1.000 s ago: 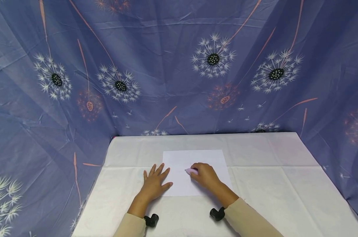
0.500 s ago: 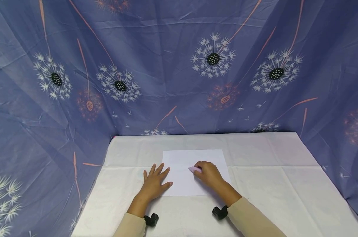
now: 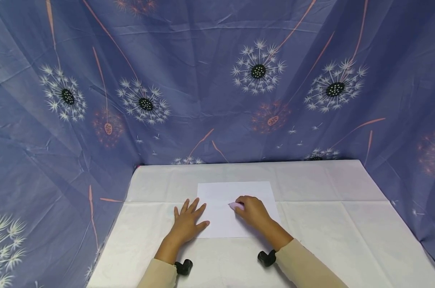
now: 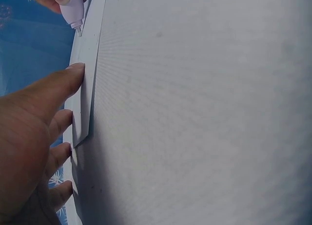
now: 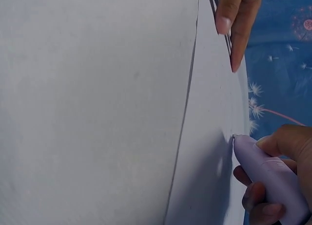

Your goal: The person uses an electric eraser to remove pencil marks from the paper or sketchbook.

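A sheet of white paper [image 3: 217,228] lies on the white-covered table. My left hand [image 3: 187,226] rests spread over its left edge, the thumb and fingertips on the sheet. Over the right half of the paper, my right hand [image 3: 254,211] grips a thick, lilac pen-shaped tool [image 5: 265,171] with a narrow tip. That tip points left and meets the sheet near its middle in the head view. The right wrist view shows the thumb along the tool's upper side and the fingers curled beneath. In the left wrist view, the lilac tool [image 4: 73,11] shows a small pale nozzle-like end.
A white cloth [image 3: 325,236] with fold creases covers the table. Behind and to the left hangs a blue curtain [image 3: 199,80] printed with dandelions. Black wrist mounts [image 3: 266,258] sit at both sleeve cuffs.
My right hand has shifted slightly right and away from me with the lilac tool, then hardly moved in the last half second. The left hand has stayed in place.
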Demonstrator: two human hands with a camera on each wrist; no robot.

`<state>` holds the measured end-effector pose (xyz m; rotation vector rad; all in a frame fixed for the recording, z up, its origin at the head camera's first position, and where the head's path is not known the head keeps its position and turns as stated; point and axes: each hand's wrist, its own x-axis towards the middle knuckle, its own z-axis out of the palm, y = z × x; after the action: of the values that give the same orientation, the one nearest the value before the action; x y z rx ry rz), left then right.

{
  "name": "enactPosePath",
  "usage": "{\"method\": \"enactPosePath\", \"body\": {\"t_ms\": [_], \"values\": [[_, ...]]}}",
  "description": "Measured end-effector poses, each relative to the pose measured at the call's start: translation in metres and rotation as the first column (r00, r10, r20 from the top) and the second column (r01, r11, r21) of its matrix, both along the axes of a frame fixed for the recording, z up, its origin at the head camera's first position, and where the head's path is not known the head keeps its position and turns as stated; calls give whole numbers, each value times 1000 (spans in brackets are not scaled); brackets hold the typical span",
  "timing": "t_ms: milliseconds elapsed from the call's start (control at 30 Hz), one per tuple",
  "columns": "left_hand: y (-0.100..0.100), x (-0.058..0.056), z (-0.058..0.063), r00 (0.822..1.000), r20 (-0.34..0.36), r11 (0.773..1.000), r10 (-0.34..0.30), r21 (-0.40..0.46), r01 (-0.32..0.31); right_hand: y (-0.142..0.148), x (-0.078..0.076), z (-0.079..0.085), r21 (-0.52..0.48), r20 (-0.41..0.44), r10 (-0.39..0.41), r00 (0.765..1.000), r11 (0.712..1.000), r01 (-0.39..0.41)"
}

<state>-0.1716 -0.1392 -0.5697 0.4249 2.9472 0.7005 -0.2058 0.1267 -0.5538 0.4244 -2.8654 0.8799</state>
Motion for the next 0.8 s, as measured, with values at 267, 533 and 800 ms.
{"method": "enactPosePath", "body": {"t_ms": [267,533,800], "values": [[0,0,0,1000,-6,1000,-3,2,3,5,-6,-1,15,-2,-15,1000,1000,15],[1,0,2,1000,-9,1000,-4,10,4,4,-5,1,32,29,12,1000,999,-13],[0,0,1,1000,-13,1000,-2,14,2,4,-10,2,13,24,-10,1000,1000,9]]}}
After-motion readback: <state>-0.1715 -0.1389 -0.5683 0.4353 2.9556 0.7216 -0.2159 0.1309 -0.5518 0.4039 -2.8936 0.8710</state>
